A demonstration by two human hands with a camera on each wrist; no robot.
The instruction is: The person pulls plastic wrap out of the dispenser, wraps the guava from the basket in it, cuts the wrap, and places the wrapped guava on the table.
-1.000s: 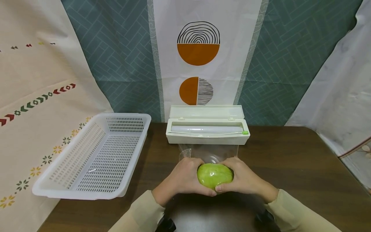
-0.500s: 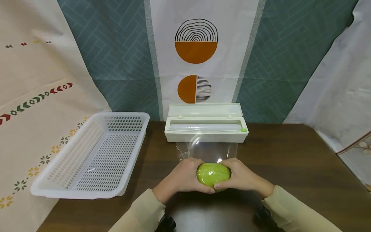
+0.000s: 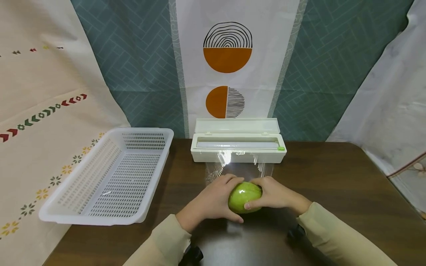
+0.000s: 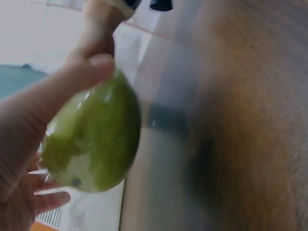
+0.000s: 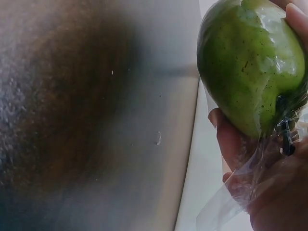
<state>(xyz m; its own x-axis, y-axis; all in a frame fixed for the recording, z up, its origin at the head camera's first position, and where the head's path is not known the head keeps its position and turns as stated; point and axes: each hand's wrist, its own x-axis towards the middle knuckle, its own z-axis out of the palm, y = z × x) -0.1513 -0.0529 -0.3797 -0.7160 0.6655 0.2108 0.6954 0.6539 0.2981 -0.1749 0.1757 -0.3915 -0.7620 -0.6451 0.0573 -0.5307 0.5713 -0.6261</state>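
A green pear (image 3: 244, 197) with a thick dark stem is wrapped in shiny clear film, raised above the table. My right hand (image 3: 277, 194) holds it from the right, thumb across its near side and fingers behind. In the right wrist view, gathered film trails from the stem end of the pear (image 5: 255, 62). My left hand (image 3: 214, 199) cups around the left side, fingers at the pear's upper edge; the left thumb stands off below it. Behind the hands, a strip of cling film (image 3: 241, 169) hangs from a white film dispenser (image 3: 237, 157) with its lid raised.
On the left stands a white perforated basket (image 3: 143, 218) with a small white scrap inside. The dark wooden table (image 3: 332, 207) has a rounded far right corner. Patterned cloths (image 3: 139, 66) hang behind and at both sides.
The pear has turned and moved slightly left and up within the hands. My left thumb has come away from the right thumb and the pear. The film strip now shows bright creases.
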